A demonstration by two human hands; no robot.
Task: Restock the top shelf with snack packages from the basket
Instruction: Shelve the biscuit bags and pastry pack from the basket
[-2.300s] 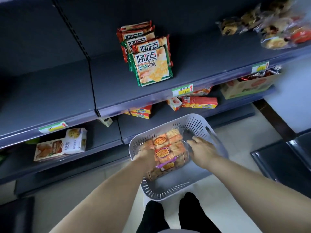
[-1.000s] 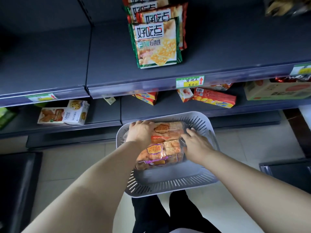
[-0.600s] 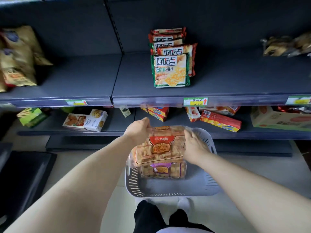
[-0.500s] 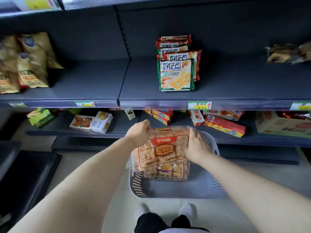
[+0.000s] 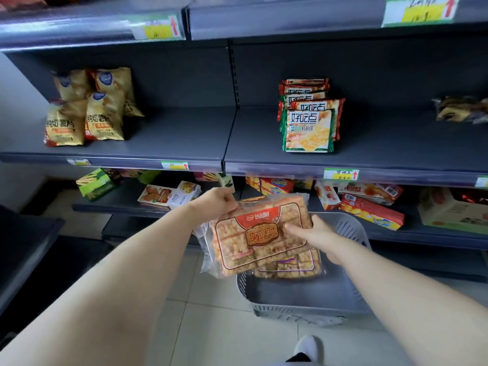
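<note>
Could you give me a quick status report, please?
Left hand and right hand grip snack package, above basket. Second package beneath it. No obstruction seen.

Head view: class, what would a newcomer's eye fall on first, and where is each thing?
First, the orange biscuit pack at centre, gripped by the left hand at its top corner and the right hand at its right edge, over the basket. Then the cracker packs upright on the shelf above, and the yellow chip bags at that shelf's left end.

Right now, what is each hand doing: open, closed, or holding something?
Left hand: grips the biscuit pack at its top left corner.
Right hand: grips the same pack's right edge.
</note>
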